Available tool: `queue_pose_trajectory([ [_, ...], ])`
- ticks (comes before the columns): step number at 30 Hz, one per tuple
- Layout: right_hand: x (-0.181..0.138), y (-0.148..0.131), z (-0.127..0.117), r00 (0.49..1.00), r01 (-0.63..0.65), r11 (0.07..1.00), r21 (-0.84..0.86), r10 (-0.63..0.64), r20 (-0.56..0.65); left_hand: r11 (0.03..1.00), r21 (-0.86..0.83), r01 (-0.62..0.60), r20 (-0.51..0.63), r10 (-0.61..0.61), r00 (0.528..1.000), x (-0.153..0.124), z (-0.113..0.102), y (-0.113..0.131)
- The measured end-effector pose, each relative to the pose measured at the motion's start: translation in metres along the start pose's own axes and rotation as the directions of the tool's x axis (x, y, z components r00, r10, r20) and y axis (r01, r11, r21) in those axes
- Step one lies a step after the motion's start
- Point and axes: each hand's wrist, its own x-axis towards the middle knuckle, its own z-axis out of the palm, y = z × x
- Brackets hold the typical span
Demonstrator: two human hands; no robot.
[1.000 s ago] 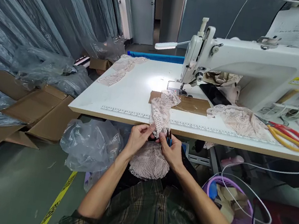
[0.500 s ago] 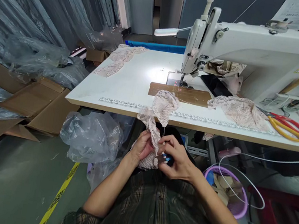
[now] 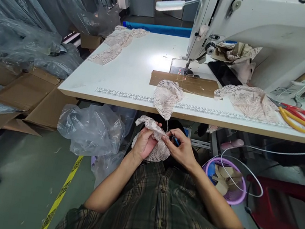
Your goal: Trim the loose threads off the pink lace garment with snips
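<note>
Below the table edge, my left hand (image 3: 143, 145) pinches a pale pink piece of lace (image 3: 159, 153) that hangs over my lap. My right hand (image 3: 183, 151) is closed round small blue-and-black thread snips (image 3: 176, 141), its thumb and fingertip also at the lace edge. The snips' tip points up and left, close to a thin thread between the held lace and a second lace piece (image 3: 168, 98). That second piece droops over the table's front edge. Whether the blades touch the thread is too small to tell.
A white sewing machine (image 3: 251, 10) stands on the white table (image 3: 125, 68). Red-and-yellow scissors (image 3: 298, 117) lie beside more lace (image 3: 250, 102) at right. Lower down are a purple basket (image 3: 239, 198), a red stool (image 3: 278, 210), plastic bags (image 3: 92, 130) and an open carton (image 3: 26, 92).
The snips have swung from my right palm towards the thread at my fingertips. The held lace has come down from the piece on the table edge, and my view has tilted downward.
</note>
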Motion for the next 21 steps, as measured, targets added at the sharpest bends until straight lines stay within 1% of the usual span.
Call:
queue_pose_trajectory([
  [1,0.000,0.000,-0.001,1.000,0.001,1.000,0.006,-0.001,0.002,0.997,0.069,-0.024,-0.050,0.028,0.998,-0.002,-0.005,-0.003],
  [3,0.003,-0.001,-0.002,0.999,-0.036,0.999,0.014,0.036,0.016,0.984,0.167,-0.067,-0.154,0.093,0.984,-0.005,-0.015,-0.007],
  [4,0.004,-0.001,-0.003,0.998,-0.059,0.998,0.015,0.059,0.028,0.967,0.226,-0.114,-0.193,0.159,0.968,-0.007,-0.020,-0.007],
  [5,0.006,-0.003,-0.004,0.996,-0.074,0.997,0.015,0.074,0.044,0.933,0.310,-0.184,-0.200,0.253,0.946,-0.008,-0.024,-0.005],
  [6,0.008,-0.004,-0.005,0.995,-0.080,0.997,0.016,0.079,0.063,0.868,0.418,-0.266,-0.154,0.357,0.921,-0.009,-0.026,0.000],
  [7,0.010,-0.006,-0.005,0.993,-0.078,0.997,0.019,0.077,0.085,0.779,0.521,-0.350,-0.046,0.435,0.899,-0.008,-0.027,0.006],
  [8,0.012,-0.007,-0.007,0.991,-0.072,0.997,0.022,0.069,0.111,0.685,0.589,-0.429,0.106,0.460,0.881,-0.007,-0.026,0.013],
  [9,0.013,-0.009,-0.008,0.988,-0.067,0.998,0.022,0.063,0.138,0.618,0.609,-0.497,0.267,0.430,0.862,-0.005,-0.024,0.020],
  [10,0.014,-0.011,-0.009,0.984,-0.064,0.998,0.021,0.060,0.165,0.599,0.588,-0.543,0.406,0.363,0.839,-0.002,-0.021,0.027],
  [11,0.015,-0.013,-0.011,0.980,-0.062,0.998,0.022,0.057,0.190,0.609,0.555,-0.567,0.513,0.287,0.809,0.001,-0.018,0.033],
  [12,0.016,-0.014,-0.014,0.976,-0.058,0.998,0.025,0.051,0.214,0.630,0.526,-0.571,0.587,0.217,0.780,0.004,-0.014,0.039],
  [13,0.016,-0.015,-0.016,0.972,-0.051,0.998,0.032,0.043,0.232,0.654,0.507,-0.562,0.629,0.165,0.759,0.006,-0.011,0.042],
  [14,0.016,-0.015,-0.018,0.970,-0.046,0.998,0.040,0.035,0.242,0.674,0.500,-0.545,0.648,0.126,0.751,0.008,-0.009,0.045],
  [15,0.016,-0.015,-0.019,0.970,-0.043,0.998,0.047,0.030,0.242,0.689,0.501,-0.524,0.649,0.101,0.754,0.008,-0.007,0.047],
  [16,0.016,-0.015,-0.021,0.973,-0.048,0.997,0.055,0.034,0.229,0.703,0.507,-0.499,0.633,0.089,0.769,0.006,-0.006,0.048],
  [18,0.017,-0.013,-0.021,0.980,-0.108,0.990,0.087,0.091,0.176,0.726,0.533,-0.435,0.560,0.084,0.824,0.000,-0.007,0.049],
  [21,0.019,-0.009,-0.018,0.965,-0.256,0.946,0.198,0.240,0.104,0.751,0.601,-0.274,0.402,0.012,0.915,-0.014,-0.011,0.054],
])
